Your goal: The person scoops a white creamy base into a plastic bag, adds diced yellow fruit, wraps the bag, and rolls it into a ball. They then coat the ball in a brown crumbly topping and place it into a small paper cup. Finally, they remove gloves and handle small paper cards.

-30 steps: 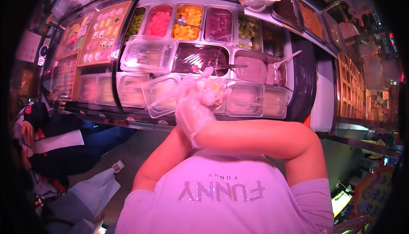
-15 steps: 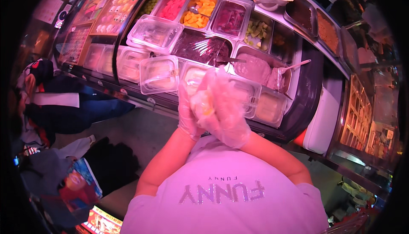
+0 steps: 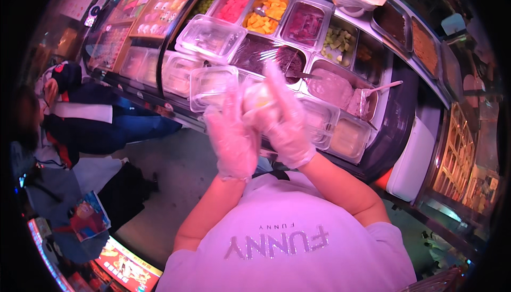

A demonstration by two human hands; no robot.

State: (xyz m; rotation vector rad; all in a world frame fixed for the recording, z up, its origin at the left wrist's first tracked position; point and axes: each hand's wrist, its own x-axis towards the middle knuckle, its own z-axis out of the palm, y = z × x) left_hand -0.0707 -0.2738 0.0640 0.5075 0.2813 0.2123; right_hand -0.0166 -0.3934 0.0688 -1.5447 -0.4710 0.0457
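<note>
In front of my chest, above the counter's near edge, a pale, soft-looking dough ball [image 3: 259, 98] with a yellowish patch sits between my hands. My right hand [image 3: 287, 130], in a clear plastic glove, is closed round its right and lower sides, fingers pointing up. My left hand [image 3: 230, 140], gloved alike, is cupped against its left side. The fingertips are partly blurred, and the ball's underside is hidden. Just beyond lie a lidded clear container [image 3: 213, 82] and a tray of dark purple paste [image 3: 255, 55].
Metal trays hold pink cubes [image 3: 232, 8], yellow fruit cubes [image 3: 262, 23], green pieces [image 3: 336, 44] and mauve paste [image 3: 330, 82] with a white-handled spatula [image 3: 386, 86]. Clear tubs [image 3: 348, 140] line the near edge. A glass display case [image 3: 154, 13] stands left; a seated person [image 3: 90, 114] is beside the counter.
The view has shifted, so the counter appears farther right. My left hand has turned and come lower, away from the ball's front, leaving more of the ball exposed.
</note>
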